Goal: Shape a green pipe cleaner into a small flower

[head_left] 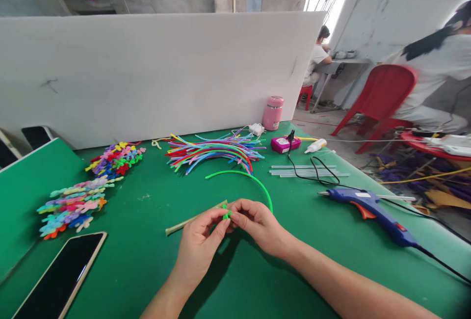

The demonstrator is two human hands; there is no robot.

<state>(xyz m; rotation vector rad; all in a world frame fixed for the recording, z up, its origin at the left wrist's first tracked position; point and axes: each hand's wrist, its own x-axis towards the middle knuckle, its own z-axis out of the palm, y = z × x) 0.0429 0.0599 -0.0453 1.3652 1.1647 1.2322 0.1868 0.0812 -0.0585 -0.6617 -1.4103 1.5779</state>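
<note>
**Both hands pinch one green strand at mid-table**

Both forearms come in from the near edge and angle inward, wrists low over the green table [147,265]. The L hand [202,235] and R hand [259,223] meet fingertip to fingertip. Each hand is closed in a pinch, thumb against forefinger, other fingers curled, on the crumpled end of a green pipe cleaner [253,177]. The rest of the strand arcs away behind the R hand and lies flat on the table. A pale stick [184,223] lies just beside the L fingers; can't tell if they touch. Coloured pipe cleaner pile [213,152] further back, glue gun [371,211] well to the R, phone [62,279] near L.
</note>
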